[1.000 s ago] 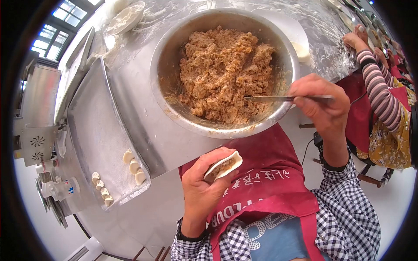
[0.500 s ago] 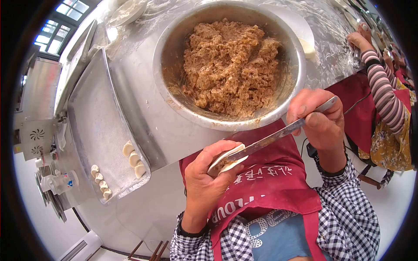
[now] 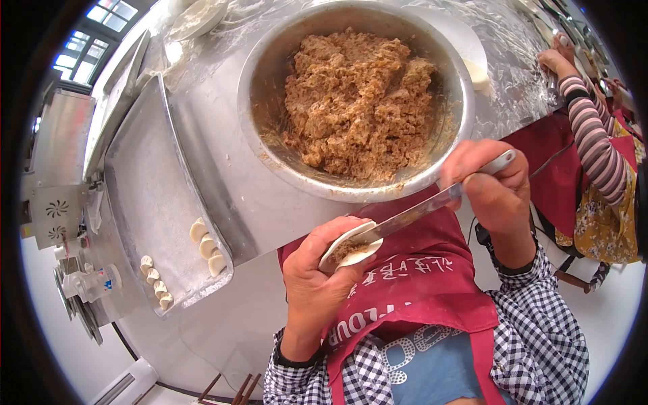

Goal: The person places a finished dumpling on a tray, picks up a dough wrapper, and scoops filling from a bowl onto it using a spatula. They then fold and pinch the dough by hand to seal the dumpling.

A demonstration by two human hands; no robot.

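My left hand (image 3: 322,266) is closed around a round dumpling wrapper (image 3: 366,251), cupped so that brown filling (image 3: 347,252) shows inside its fold. In my right hand (image 3: 489,185) is a long flat metal spatula (image 3: 418,213), gripped by its handle end. The blade slants down to the left, and its tip reaches into the wrapper's opening. Just beyond both hands stands a big steel bowl (image 3: 263,152) with a large mound of ground filling (image 3: 358,101) in it.
A metal tray (image 3: 152,148) lies to the left, with several shaped dumplings (image 3: 208,248) near its front end. A white plate (image 3: 466,40) with a piece of dough sits behind the bowl. Another person's hand (image 3: 559,62) is at the far right of the floury table (image 3: 223,182).
The spatula blade has tilted and shifted slightly within the wrapper, whose opening now looks wider, showing more filling. My right hand has moved a little to the left.
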